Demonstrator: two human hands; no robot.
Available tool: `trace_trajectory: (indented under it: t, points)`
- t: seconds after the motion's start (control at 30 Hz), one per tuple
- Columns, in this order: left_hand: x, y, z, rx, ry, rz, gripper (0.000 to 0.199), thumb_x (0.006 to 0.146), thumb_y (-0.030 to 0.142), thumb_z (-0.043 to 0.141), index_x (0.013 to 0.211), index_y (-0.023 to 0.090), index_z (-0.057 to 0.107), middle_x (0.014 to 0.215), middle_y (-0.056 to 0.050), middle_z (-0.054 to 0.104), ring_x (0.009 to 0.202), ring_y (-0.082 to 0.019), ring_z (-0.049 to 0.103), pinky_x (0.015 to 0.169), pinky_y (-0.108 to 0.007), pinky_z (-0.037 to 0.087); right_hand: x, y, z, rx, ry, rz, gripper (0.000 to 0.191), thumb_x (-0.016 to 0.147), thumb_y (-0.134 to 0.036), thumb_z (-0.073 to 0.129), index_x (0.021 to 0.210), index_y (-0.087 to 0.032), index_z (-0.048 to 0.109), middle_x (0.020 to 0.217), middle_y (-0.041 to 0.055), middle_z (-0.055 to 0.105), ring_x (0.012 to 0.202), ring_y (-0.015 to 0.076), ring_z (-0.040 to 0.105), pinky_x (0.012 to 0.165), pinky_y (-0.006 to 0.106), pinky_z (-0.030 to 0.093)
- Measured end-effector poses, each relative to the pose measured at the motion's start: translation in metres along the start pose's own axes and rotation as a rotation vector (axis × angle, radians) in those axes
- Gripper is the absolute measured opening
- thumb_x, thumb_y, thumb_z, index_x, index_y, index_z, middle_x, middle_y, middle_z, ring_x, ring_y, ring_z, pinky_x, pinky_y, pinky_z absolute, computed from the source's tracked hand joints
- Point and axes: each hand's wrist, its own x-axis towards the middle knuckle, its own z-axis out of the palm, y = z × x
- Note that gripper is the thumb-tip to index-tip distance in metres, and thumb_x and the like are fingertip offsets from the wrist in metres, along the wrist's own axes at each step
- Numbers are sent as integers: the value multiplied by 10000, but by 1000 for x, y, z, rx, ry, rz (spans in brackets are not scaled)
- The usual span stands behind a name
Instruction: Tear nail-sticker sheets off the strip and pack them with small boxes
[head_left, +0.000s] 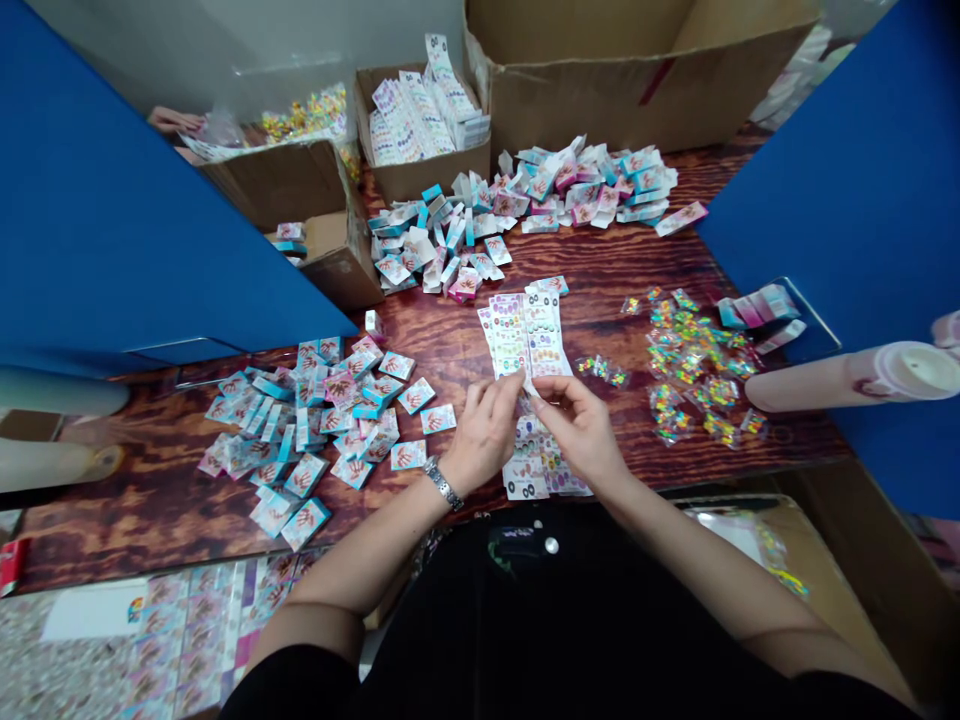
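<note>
My left hand (487, 430), with a metal watch on its wrist, is closed in a pinch over the middle of the printed paper sheets. Facing it, my right hand (585, 430) pinches the same small white paper piece (529, 390) between thumb and fingers. Much of this piece is hidden by my fingers. Beneath and beyond both hands lie printed sheets (546, 335) with rows of small coloured pictures. More printed sheets (527, 475) stick out below, by the table's near edge. Several small clear packets (602, 371) with colourful contents are just right of the sheets.
Small closed boxes (337, 410) are heaped on the left, and more open-ended boxes (570, 185) along the back. Colourful packets (694, 360) lie right, near a pale cylinder (825, 383). Cartons (427, 170) stand behind; blue panels (825, 190) flank the table. Another person's hand (176, 121) shows far left.
</note>
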Motion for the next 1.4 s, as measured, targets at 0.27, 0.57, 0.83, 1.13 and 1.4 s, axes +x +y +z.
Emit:
trace_trajectory:
  t: [0.27, 0.57, 0.83, 1.13, 1.4]
  points:
    - [-4, 1, 7, 100, -5, 21, 740, 858, 45, 415, 1520, 82, 85, 1261, -195, 523, 1114, -286, 469, 948, -448, 446, 0, -11, 0, -284, 2, -127, 157, 847, -251, 611, 967, -210, 703, 917, 46, 674, 854, 175, 650, 767, 323, 554]
    - [-4, 7, 5, 229, -71, -42, 742, 903, 117, 372, 1520, 59, -35, 1177, -216, 494, 1064, -301, 456, 886, -452, 431, -19, -3, 7, -525, 40, -542, 432, 914, -104, 484, 1318, -249, 537, 1133, 75, 671, 1046, 208, 627, 928, 394, 520]
    - [-9, -8, -16, 205, -189, -71, 692, 903, 218, 432, 1518, 89, 145, 1108, -173, 535, 993, -285, 465, 849, -422, 456, 1, 5, -19, -582, -279, -545, 407, 945, -193, 473, 1344, -265, 513, 1154, 61, 674, 1039, 196, 634, 899, 380, 543]
    - [-13, -57, -63, 440, -93, -250, 653, 857, 237, 544, 1467, 131, 335, 1517, -232, 265, 1415, -441, 169, 1070, -632, 276, 79, 73, -84, -1209, -552, -498, 546, 924, -380, 519, 1432, -207, 419, 1505, 94, 396, 1408, 358, 292, 1110, 585, 305]
    - [-14, -4, -3, -440, -336, -345, 426, 923, 358, 512, 1291, 147, 553, 1236, -143, 634, 1113, -248, 607, 951, -403, 487, 69, 81, -77, -1234, -561, -520, 365, 962, -333, 469, 1298, -231, 568, 1384, 73, 551, 1322, 309, 444, 1080, 593, 324]
